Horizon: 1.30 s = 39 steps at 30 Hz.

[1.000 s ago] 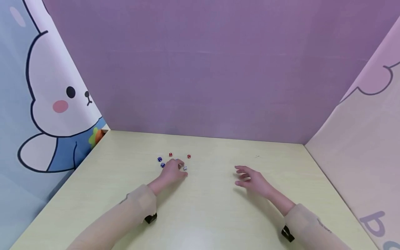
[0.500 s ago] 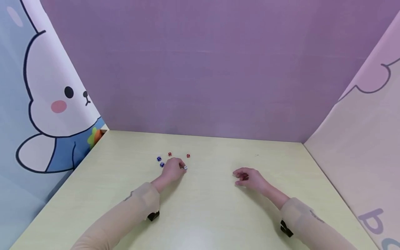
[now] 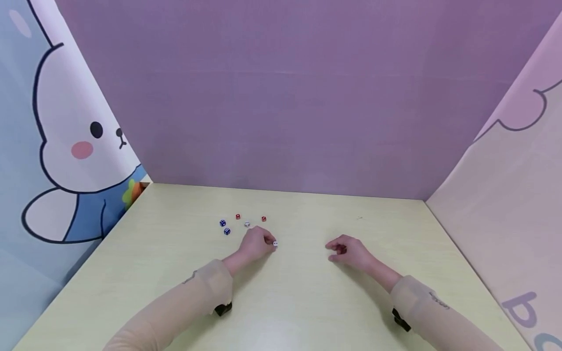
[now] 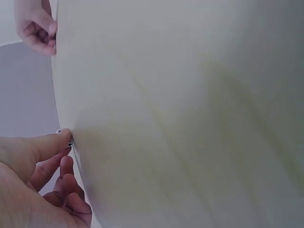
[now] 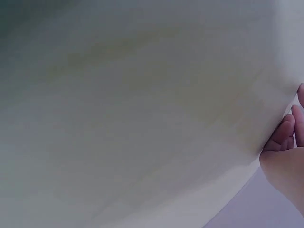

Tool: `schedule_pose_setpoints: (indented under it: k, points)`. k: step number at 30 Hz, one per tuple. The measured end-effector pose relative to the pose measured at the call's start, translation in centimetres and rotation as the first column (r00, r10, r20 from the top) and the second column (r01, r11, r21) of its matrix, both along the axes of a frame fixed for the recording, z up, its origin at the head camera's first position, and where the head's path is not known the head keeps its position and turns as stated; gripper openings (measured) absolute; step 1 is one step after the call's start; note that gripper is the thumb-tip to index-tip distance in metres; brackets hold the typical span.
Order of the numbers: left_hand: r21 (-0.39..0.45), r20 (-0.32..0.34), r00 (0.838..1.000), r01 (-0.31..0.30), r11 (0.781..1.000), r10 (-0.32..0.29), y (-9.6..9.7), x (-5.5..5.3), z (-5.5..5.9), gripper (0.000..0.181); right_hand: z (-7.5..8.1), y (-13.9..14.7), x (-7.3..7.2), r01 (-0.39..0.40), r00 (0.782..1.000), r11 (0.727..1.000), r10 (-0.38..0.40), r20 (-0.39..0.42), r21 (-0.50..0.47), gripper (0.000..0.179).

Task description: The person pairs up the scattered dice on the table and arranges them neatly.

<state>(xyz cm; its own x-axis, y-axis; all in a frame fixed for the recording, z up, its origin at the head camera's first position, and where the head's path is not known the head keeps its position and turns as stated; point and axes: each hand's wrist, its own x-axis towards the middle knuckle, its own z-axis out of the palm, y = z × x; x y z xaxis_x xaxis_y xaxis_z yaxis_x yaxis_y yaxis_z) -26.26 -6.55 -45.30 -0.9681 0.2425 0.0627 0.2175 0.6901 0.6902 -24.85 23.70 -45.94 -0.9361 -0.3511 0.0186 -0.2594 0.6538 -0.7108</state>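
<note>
In the head view my left hand (image 3: 256, 243) pinches a small white die (image 3: 275, 243) between thumb and fingertips, close over the table. Dark pips of that die show between the fingertips in the left wrist view, where the rest of it is hidden. My right hand (image 3: 351, 252) hovers to the right, fingers loosely bent with a gap to the thumb, holding nothing. Behind the left hand lies another white die (image 3: 247, 224). Two red dice, a left one (image 3: 238, 216) and a right one (image 3: 264, 219), and two blue dice, a rear one (image 3: 222, 223) and a front one (image 3: 227, 231), lie around it.
A pale wooden table (image 3: 303, 302) spans the space under both arms. A purple panel (image 3: 281, 107) stands along its back edge. Printed cloth with a cartoon rabbit (image 3: 83, 117) borders the left, and a pale printed cloth (image 3: 518, 195) the right.
My left hand has closed its fingertips on the white die and carried it right and toward me. The other white die is uncovered. My right hand's fingers have curled in slightly.
</note>
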Motion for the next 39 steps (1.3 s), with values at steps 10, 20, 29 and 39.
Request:
schedule_pose_setpoints:
  k: [10, 20, 29, 39]
  points:
    - [0.050, 0.057, 0.997, 0.049, 0.998, -0.052, 2.8, 0.5, -0.1, 0.015, -0.2, 0.1, 0.0, 0.001, 1.000, 1.000, -0.001, 0.004, -0.003, 0.028]
    - [0.034, 0.131, 0.991, 0.035, 0.999, -0.039, 6.6, 0.8, 0.2, 0.014, -0.3, 0.1, 0.0, -0.004, 0.999, 1.000, 0.005, 0.038, -0.012, 0.029]
    - [0.019, 0.120, 0.992, 0.033, 0.999, -0.035, 9.6, 0.5, 0.4, 0.014, -0.7, 0.2, -0.5, -0.035, 0.999, 0.999, 0.035, -0.027, 0.003, 0.027]
    - [0.026, 0.109, 0.994, 0.027, 0.999, -0.030, 12.0, 0.3, 0.4, 0.011, -1.0, 0.3, -0.9, -0.053, 0.997, 0.999, 0.052, -0.057, -0.009, 0.022]
